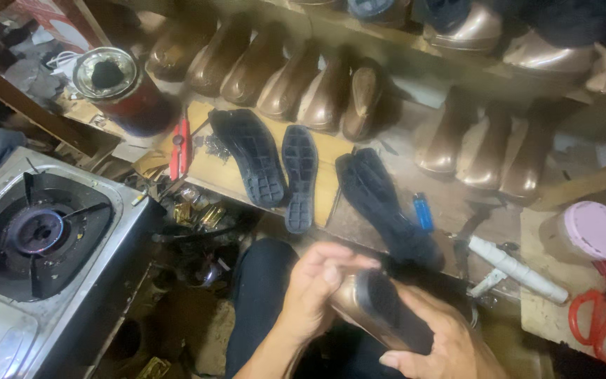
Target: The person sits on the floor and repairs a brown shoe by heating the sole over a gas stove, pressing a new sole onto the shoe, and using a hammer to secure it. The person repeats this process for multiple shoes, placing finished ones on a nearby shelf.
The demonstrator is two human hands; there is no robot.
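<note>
Bronze shoe (376,309) with black sole turned up, low in the middle above the lap, clasped from both sides. Left hand (317,291) wrapped over its toe end, right hand (443,344) cupping underneath. Just beyond, three loose black soles (299,175) on the surface (226,172), blue lighter (423,211) beside them. Lit gas stove (36,235) far left.
</note>
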